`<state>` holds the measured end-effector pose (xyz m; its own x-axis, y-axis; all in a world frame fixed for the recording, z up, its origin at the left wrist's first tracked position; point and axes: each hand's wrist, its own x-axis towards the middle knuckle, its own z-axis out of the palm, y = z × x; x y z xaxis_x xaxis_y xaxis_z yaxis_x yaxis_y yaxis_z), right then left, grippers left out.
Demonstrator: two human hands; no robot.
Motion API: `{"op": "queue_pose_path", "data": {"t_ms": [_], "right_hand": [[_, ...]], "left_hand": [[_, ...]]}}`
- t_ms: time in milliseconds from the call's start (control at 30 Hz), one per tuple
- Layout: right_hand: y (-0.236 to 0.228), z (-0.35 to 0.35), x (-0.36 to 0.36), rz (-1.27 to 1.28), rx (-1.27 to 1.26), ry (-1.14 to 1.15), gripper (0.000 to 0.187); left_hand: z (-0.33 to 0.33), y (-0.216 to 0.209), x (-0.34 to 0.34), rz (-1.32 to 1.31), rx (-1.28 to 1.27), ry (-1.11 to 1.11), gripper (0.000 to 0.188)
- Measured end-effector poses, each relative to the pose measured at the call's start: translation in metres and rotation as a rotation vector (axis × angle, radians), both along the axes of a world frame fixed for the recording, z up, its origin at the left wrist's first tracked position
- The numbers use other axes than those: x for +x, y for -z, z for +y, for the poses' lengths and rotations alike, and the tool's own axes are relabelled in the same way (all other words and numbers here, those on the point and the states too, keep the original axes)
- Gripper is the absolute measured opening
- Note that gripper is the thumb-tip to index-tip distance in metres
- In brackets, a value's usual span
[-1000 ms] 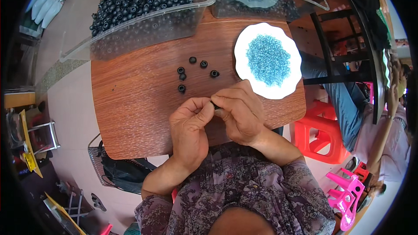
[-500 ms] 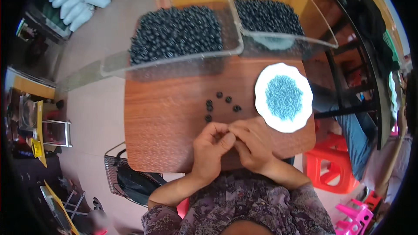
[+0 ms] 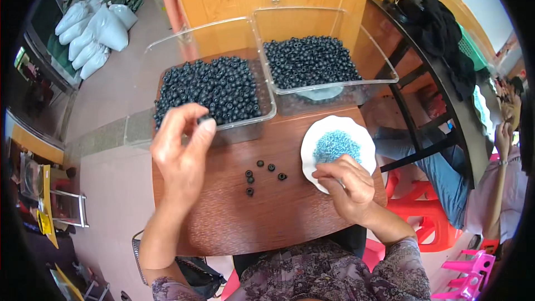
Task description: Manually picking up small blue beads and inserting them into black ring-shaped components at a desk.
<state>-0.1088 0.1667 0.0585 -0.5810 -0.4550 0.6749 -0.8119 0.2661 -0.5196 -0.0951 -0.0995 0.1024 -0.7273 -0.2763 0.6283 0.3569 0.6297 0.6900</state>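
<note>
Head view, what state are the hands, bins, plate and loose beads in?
Plate: holding blue beads
Left hand: raised, pinching a dark bead
Right hand: fingertips together over plate, contents unclear
Left bin: lidless, holding black beads
Right bin: lidless, holding black beads
Loose beads: spread on table

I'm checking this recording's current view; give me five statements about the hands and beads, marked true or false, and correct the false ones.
1. The left hand pinches a dark bead. True.
2. The right hand is over the left bin. False: it is over the plate.
3. Small blue beads lie on the plate. True.
4. The loose black beads lie to the right of the plate. False: they lie to its left.
5. Black beads also fill part of the left bin. True.
</note>
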Motion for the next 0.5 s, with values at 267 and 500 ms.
{"op": "queue_pose_path", "data": {"t_ms": [267, 500], "right_hand": [[-0.043, 0.013, -0.043, 0.199, 0.08, 0.02, 0.02], [-0.053, 0.011, -0.063, 0.235, 0.145, 0.048, 0.019]], "left_hand": [[-0.033, 0.015, -0.038, -0.269, 0.073, -0.033, 0.009], [-0.046, 0.006, -0.05, -0.431, 0.234, 0.08, 0.006]]}}
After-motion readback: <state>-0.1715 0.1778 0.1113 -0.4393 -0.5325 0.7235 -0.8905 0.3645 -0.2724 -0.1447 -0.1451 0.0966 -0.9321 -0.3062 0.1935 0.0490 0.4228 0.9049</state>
